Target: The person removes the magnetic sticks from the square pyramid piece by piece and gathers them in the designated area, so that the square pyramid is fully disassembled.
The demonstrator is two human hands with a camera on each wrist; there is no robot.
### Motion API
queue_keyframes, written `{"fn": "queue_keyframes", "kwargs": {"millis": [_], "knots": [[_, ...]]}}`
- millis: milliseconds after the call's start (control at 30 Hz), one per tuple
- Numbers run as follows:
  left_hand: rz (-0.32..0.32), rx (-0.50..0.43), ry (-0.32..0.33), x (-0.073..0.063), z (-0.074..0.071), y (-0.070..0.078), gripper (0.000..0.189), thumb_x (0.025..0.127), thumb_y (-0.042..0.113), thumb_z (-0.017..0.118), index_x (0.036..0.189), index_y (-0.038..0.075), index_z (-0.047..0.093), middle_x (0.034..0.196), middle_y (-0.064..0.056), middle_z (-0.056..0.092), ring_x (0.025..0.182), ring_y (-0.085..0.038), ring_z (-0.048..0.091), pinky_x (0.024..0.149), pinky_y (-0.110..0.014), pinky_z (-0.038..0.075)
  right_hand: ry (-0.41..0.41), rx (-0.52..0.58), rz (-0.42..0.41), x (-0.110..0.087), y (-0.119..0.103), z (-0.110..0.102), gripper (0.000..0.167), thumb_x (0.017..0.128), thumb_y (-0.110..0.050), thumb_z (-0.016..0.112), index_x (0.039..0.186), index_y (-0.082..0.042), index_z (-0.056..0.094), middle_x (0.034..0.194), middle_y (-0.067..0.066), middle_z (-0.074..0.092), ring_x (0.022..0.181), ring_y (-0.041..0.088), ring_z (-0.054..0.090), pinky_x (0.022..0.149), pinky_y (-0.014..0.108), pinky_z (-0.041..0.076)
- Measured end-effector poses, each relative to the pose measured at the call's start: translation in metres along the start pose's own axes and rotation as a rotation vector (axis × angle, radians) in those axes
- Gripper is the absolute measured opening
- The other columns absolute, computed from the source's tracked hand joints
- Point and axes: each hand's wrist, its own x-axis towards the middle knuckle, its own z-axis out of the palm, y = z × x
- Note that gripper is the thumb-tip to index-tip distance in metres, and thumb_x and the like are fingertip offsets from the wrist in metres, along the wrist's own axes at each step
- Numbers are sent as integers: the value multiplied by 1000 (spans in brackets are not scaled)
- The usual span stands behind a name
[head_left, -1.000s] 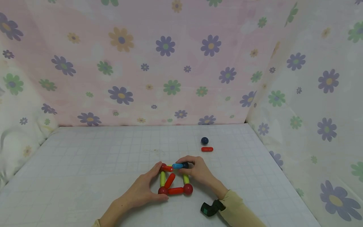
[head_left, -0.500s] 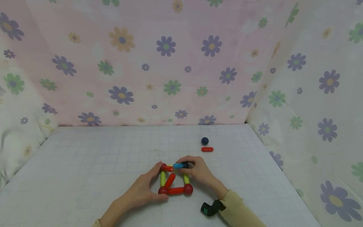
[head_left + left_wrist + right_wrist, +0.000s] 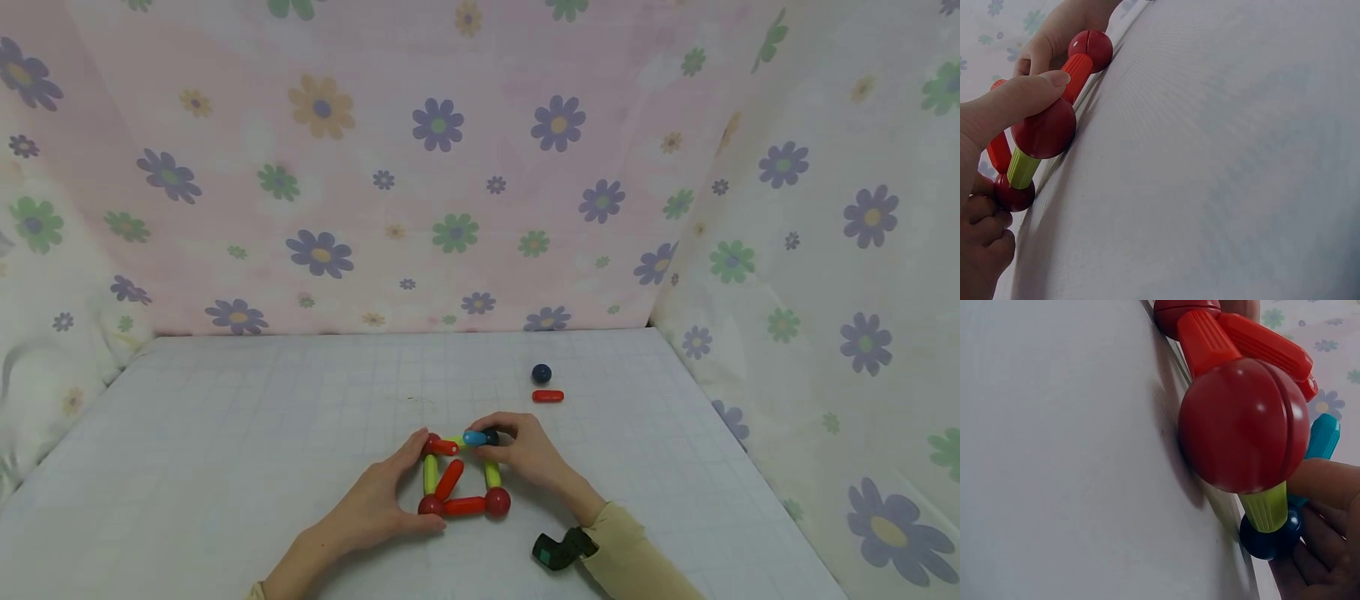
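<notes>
In the head view, a square of magnetic building sticks and balls lies on the table. Red balls form the near-left (image 3: pixel 431 505), near-right (image 3: pixel 497 502) and far-left corners; the far-right corner is a dark blue ball (image 3: pixel 1272 536). Yellow-green sticks (image 3: pixel 430 473) and a red stick (image 3: pixel 465 506) join them. Two more red sticks, one of them at the near-left ball (image 3: pixel 450 479), rise at a slant from the left balls. My left hand (image 3: pixel 375 500) holds the left side between thumb and fingers. My right hand (image 3: pixel 525 450) pinches the dark blue ball, where a light blue stick (image 3: pixel 474 437) is attached.
Beyond my right hand lie a loose dark blue ball (image 3: pixel 542 373) and a loose red stick (image 3: pixel 547 396). A black device (image 3: pixel 558 551) sits at my right wrist. Flowered cloth (image 3: pixel 405 208) hangs behind the white table (image 3: pixel 247 417) and along its sides.
The free end of the light blue stick has swung slightly right, towards my right hand, away from the slanted far red stick. Both hands stay almost where they were.
</notes>
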Motion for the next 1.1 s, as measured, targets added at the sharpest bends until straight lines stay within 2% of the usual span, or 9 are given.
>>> {"fn": "queue_keyframes", "kwargs": {"millis": [167, 400, 600, 1100], "knots": [[-4, -5, 6, 0, 2, -1, 112, 73, 59, 82, 160, 18, 26, 164, 1, 29, 150, -26, 31, 115, -56, 35, -4, -4, -6, 1, 2, -4, 28, 87, -12, 76, 113, -22, 73, 112, -7, 71, 113, 18, 62, 111, 53, 43], [-21, -10, 10, 0, 2, 0, 112, 72, 57, 84, 160, 18, 26, 164, 1, 29, 149, -28, 31, 115, -57, 35, -26, -10, -12, 3, 2, -10, 29, 87, -15, 77, 115, -23, 72, 112, -9, 71, 114, 16, 64, 110, 46, 46], [-36, -5, -1, 1, 2, 0, 113, 72, 56, 84, 160, 18, 24, 164, -1, 29, 149, -29, 32, 114, -57, 36, -14, -8, -4, 0, 3, -14, 29, 89, -16, 76, 118, -21, 72, 113, -8, 71, 117, 18, 63, 109, 47, 47], [-40, -3, -6, 1, 1, 3, 112, 72, 56, 84, 160, 18, 26, 164, 0, 29, 150, -29, 31, 113, -59, 37, 49, 16, -31, -7, 6, -23, 23, 88, -16, 77, 110, -20, 72, 107, -6, 72, 107, 14, 65, 110, 49, 45]]}}
